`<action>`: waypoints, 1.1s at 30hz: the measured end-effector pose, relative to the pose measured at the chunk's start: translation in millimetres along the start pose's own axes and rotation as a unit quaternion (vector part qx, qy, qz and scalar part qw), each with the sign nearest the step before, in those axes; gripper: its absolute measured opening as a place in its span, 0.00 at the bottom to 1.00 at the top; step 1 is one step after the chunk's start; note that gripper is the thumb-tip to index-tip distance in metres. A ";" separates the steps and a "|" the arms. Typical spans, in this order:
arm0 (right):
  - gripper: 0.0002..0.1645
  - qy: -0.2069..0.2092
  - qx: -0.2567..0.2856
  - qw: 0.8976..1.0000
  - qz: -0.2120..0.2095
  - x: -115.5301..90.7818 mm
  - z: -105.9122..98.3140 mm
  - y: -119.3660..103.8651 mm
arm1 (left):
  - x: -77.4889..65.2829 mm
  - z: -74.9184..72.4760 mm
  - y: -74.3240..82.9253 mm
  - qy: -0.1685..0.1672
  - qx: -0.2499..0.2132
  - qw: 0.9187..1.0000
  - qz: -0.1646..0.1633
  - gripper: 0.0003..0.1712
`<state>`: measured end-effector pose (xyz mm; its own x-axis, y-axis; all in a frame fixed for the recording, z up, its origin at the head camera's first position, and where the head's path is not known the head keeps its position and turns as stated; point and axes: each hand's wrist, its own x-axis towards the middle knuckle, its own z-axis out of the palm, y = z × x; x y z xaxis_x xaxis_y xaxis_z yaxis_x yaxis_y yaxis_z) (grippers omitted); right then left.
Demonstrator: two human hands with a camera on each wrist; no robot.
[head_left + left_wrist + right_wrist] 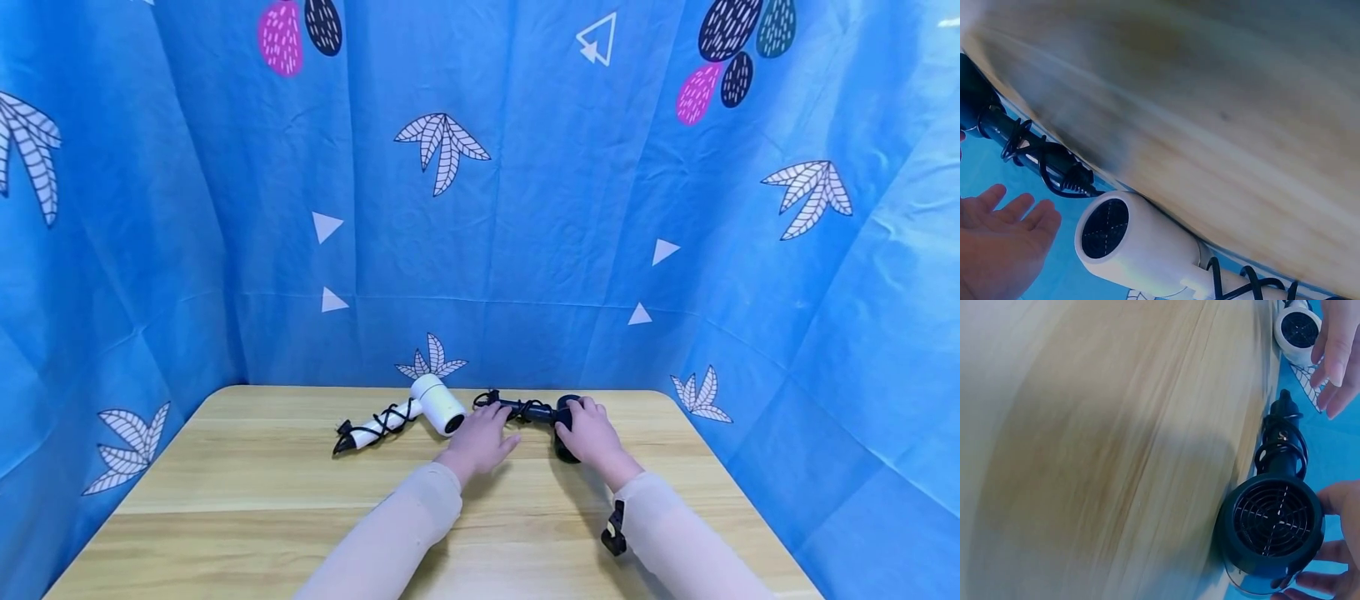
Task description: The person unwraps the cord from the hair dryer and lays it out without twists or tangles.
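Note:
A black hair dryer (534,412) with its cord wound round the handle lies near the back of the table. My right hand (592,435) holds its round head, thumb and fingers on either side in the right wrist view, where the grille (1274,520) shows. My left hand (478,440) hovers between that dryer's handle end and a white hair dryer (438,404), fingers loosely extended and holding nothing. The white dryer lies to the left, its dark mesh end (1105,228) beside the left hand and its handle wrapped in black cord.
The wooden table (300,492) ends at its back edge against a blue patterned curtain (495,233), which also hangs along both sides. A small black device (615,529) is strapped at the right sleeve cuff.

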<state>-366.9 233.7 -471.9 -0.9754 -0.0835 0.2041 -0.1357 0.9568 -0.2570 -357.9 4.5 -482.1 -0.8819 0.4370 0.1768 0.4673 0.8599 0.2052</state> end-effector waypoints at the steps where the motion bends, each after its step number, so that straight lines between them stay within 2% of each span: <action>1: 0.36 -0.001 0.003 1.000 0.005 0.4 0.3 -0.1 | 0.7 0.8 0.3 0.001 0.004 1.000 0.000 0.40; 7: 0.40 -0.011 0.007 0.999 0.042 4.5 1.6 -3.0 | 5.2 2.0 1.0 0.007 0.015 1.000 -0.004 0.40; 20: 0.47 -0.039 0.034 0.993 0.104 9.2 4.6 -4.3 | 11.6 -0.3 6.8 -0.007 0.021 1.000 -0.010 0.40; 33: 0.47 -0.040 0.043 0.993 0.102 10.0 5.2 -1.5 | 18.8 -0.4 9.6 -0.013 0.027 0.999 -0.014 0.39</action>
<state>-377.4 230.0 -474.4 -0.9943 0.0854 0.0644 0.0561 0.9289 -0.3660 -369.9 20.9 -476.4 -0.8959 0.4190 0.1473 0.4394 0.8845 0.1566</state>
